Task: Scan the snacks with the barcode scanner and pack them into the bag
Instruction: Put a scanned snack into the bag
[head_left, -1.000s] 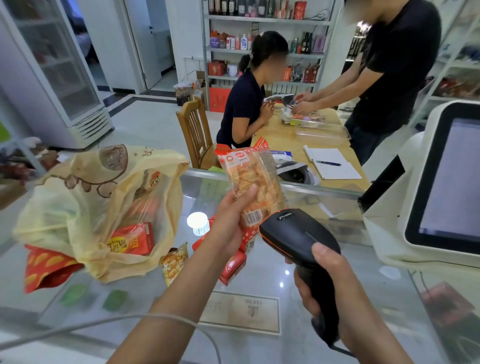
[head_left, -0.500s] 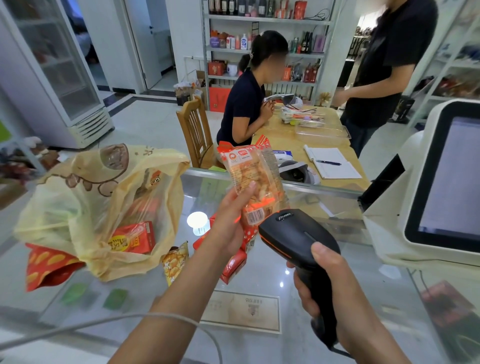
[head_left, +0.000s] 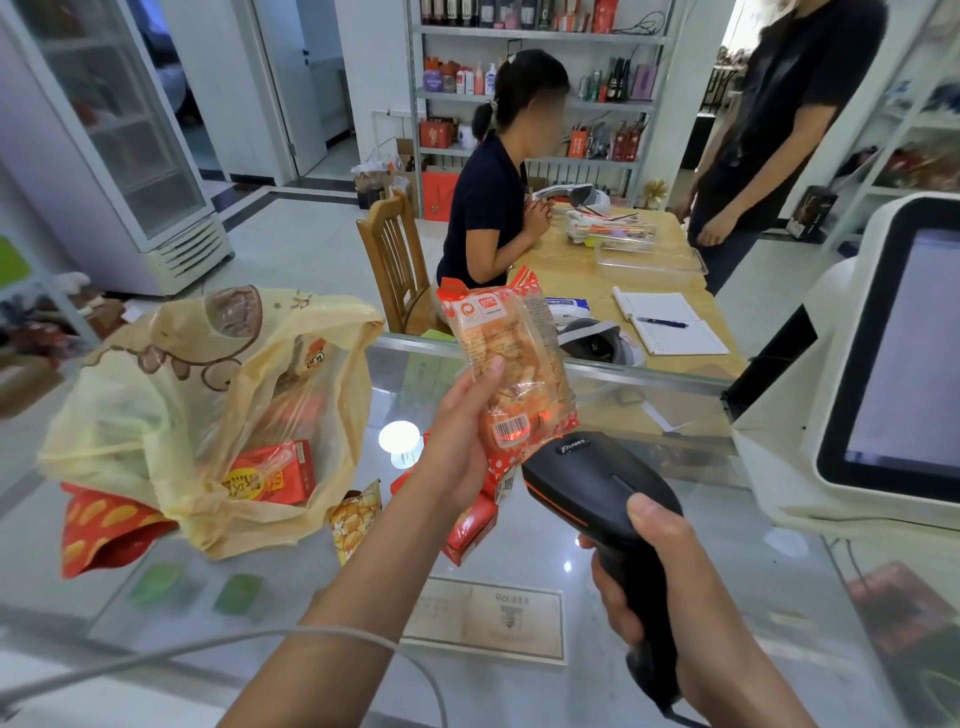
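Note:
My left hand (head_left: 460, 441) holds an orange snack packet (head_left: 511, 364) upright above the glass counter (head_left: 545, 561), its barcode facing the scanner and lit red. My right hand (head_left: 654, 577) grips the black barcode scanner (head_left: 597, 488), whose head sits just below and right of the packet's barcode. To the left lies an open yellow plastic bag (head_left: 171, 405) with a red box (head_left: 278, 475) inside. A red snack pouch (head_left: 98, 530) sticks out under the bag. A small popcorn-print packet (head_left: 356, 519) and red packets (head_left: 472, 519) lie on the counter beneath my left forearm.
A white checkout terminal with a screen (head_left: 893, 364) stands at the right. Beyond the counter are a wooden table (head_left: 587, 280), a seated person (head_left: 493, 197), a standing person (head_left: 769, 114) and a wooden chair (head_left: 395, 260). A grey cable (head_left: 260, 639) crosses my left forearm.
A red scan light now shows on the packet's barcode. The standing person behind the table has pulled back from it and straightened up. My hands have barely moved.

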